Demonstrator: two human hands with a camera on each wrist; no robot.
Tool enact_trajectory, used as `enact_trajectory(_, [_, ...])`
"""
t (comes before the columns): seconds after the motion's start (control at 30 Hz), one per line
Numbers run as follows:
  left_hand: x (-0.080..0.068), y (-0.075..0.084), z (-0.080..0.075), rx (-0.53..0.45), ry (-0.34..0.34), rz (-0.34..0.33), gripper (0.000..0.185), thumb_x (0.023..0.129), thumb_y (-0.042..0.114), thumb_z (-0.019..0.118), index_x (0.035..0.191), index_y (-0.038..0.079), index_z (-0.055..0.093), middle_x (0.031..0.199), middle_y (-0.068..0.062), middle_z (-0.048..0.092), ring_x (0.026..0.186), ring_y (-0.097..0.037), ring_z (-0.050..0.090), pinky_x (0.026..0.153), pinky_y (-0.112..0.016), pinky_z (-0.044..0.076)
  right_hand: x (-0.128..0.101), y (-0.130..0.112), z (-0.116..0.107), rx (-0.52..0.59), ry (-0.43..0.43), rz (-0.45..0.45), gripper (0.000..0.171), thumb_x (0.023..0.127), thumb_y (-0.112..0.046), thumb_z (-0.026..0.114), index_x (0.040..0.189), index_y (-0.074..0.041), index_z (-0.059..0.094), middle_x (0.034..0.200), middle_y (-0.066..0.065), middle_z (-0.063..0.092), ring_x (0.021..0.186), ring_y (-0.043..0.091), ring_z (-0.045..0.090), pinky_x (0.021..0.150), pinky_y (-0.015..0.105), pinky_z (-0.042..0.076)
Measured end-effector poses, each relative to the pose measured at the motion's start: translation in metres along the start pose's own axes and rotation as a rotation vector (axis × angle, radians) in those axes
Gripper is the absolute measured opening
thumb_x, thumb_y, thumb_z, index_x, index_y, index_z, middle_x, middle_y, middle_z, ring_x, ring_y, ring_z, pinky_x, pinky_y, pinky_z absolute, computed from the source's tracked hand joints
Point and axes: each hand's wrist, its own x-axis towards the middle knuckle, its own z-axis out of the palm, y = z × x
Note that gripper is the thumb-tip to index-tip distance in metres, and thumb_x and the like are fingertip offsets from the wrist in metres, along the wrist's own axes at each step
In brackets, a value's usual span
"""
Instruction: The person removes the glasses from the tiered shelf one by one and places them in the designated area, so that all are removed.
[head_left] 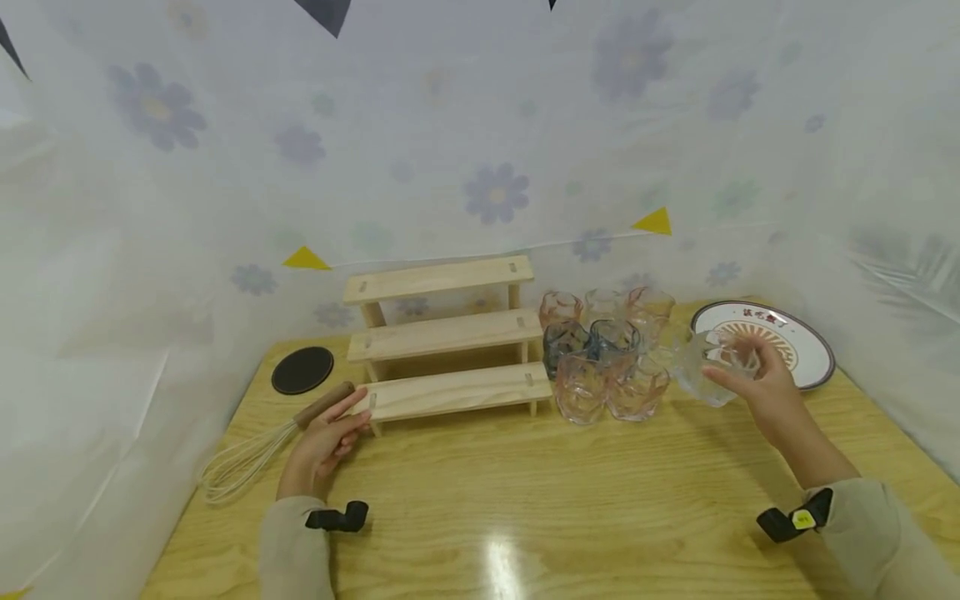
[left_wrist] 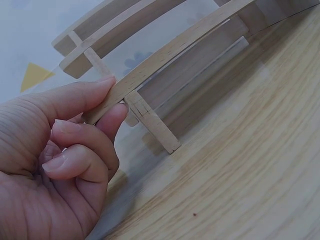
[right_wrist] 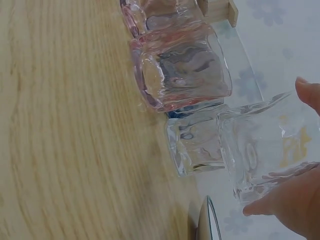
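Note:
A three-tier wooden stand (head_left: 457, 390) stands at the middle of the table. My left hand (head_left: 326, 442) pinches the left end of its lowest board (left_wrist: 150, 65) between thumb and forefinger, the other fingers curled beneath. On the right, my right hand (head_left: 761, 379) holds a clear glass cup (right_wrist: 270, 150) by its sides, thumb and fingers on opposite walls. That cup is raised off the table, close to the plate. Beside the stand is a cluster of wavy glass cups, among them a pink one (head_left: 581, 387) and a dark blue one (head_left: 564, 346).
A whisk with a wooden handle (head_left: 322, 406) lies just left of my left hand. Behind it is a round black coaster (head_left: 302, 370). A white plate with a dark rim (head_left: 813, 350) lies at the back right. Flower-printed sheeting (head_left: 495, 150) hangs behind and around the table.

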Motion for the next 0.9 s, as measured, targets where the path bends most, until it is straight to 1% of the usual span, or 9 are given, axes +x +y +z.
enact_trajectory(0.1, [-0.001,0.002,0.0,-0.002,-0.003,0.002,0.065,0.093,0.02,0.062,0.15,0.021,0.031,0.077,0.006,0.064,0.047,-0.001,0.034,0.042,-0.015,0.03,-0.002,0.007,0.002,0.036,-0.012,0.018,0.045,0.09,-0.013,0.066,0.127,-0.019,0.041,0.115,-0.006,0.036,0.11,0.008,0.038,0.077,0.011,0.037])
enact_trajectory(0.13, [-0.001,0.002,0.0,0.002,-0.008,0.002,0.065,0.093,0.02,0.062,0.15,0.021,0.03,0.077,0.006,0.064,0.047,-0.002,0.034,0.042,-0.015,0.03,-0.002,0.009,0.003,0.04,-0.017,0.041,0.048,0.09,-0.014,0.066,0.129,-0.02,0.038,0.121,-0.005,0.035,0.116,0.011,0.036,0.081,0.011,0.037])
enact_trajectory(0.27, [-0.002,0.003,0.001,0.009,-0.01,0.003,0.064,0.094,0.02,0.062,0.15,0.021,0.03,0.078,0.006,0.064,0.047,-0.002,0.034,0.043,-0.016,0.03,-0.004,0.016,0.007,-0.014,-0.024,0.124,0.06,0.091,-0.023,0.066,0.137,-0.024,0.028,0.136,0.005,0.025,0.133,0.028,0.02,0.099,0.027,0.03])
enact_trajectory(0.33, [-0.003,0.003,0.001,0.012,-0.013,0.004,0.064,0.094,0.02,0.061,0.15,0.021,0.03,0.078,0.006,0.064,0.048,-0.002,0.034,0.043,-0.016,0.03,-0.005,0.018,0.009,-0.011,-0.023,0.136,0.058,0.09,-0.023,0.067,0.134,-0.027,0.029,0.135,0.003,0.023,0.132,0.03,0.017,0.098,0.029,0.029])
enact_trajectory(0.4, [-0.004,0.004,0.002,0.01,-0.019,0.003,0.064,0.094,0.019,0.06,0.15,0.021,0.029,0.078,0.006,0.064,0.048,-0.002,0.034,0.043,-0.016,0.03,-0.005,0.02,0.011,0.002,-0.021,0.118,0.051,0.089,-0.02,0.068,0.127,-0.027,0.035,0.129,-0.001,0.026,0.127,0.028,0.021,0.095,0.03,0.029])
enact_trajectory(0.5, [-0.005,0.006,0.002,0.002,-0.02,0.001,0.065,0.094,0.019,0.061,0.15,0.021,0.029,0.077,0.006,0.064,0.047,-0.003,0.034,0.043,-0.016,0.03,-0.004,0.022,0.014,0.009,-0.027,0.108,0.045,0.088,-0.019,0.07,0.119,-0.026,0.038,0.122,-0.007,0.027,0.12,0.026,0.024,0.088,0.024,0.03])
enact_trajectory(0.6, [-0.006,0.008,0.002,-0.004,-0.019,-0.001,0.065,0.094,0.019,0.061,0.15,0.021,0.029,0.076,0.007,0.064,0.047,-0.003,0.034,0.042,-0.016,0.03,-0.004,0.022,0.017,0.012,-0.036,0.136,0.047,0.088,-0.022,0.07,0.12,-0.026,0.036,0.13,0.005,0.024,0.127,0.034,0.018,0.099,0.041,0.027])
enact_trajectory(0.73, [-0.003,0.005,0.002,-0.006,-0.011,-0.004,0.065,0.094,0.019,0.062,0.15,0.021,0.03,0.076,0.007,0.064,0.047,-0.003,0.033,0.043,-0.016,0.03,-0.004,0.022,0.021,0.015,-0.04,0.182,0.052,0.087,-0.025,0.071,0.124,-0.023,0.034,0.141,0.022,0.015,0.132,0.044,0.013,0.104,0.058,0.019])
enact_trajectory(0.9, [-0.002,0.004,0.002,-0.02,-0.009,-0.009,0.064,0.094,0.018,0.061,0.15,0.021,0.029,0.076,0.006,0.064,0.047,-0.003,0.034,0.042,-0.017,0.03,-0.003,0.023,0.024,0.013,-0.057,0.23,0.074,0.088,-0.024,0.069,0.14,-0.006,0.018,0.149,0.028,0.007,0.136,0.046,0.008,0.106,0.057,0.02])
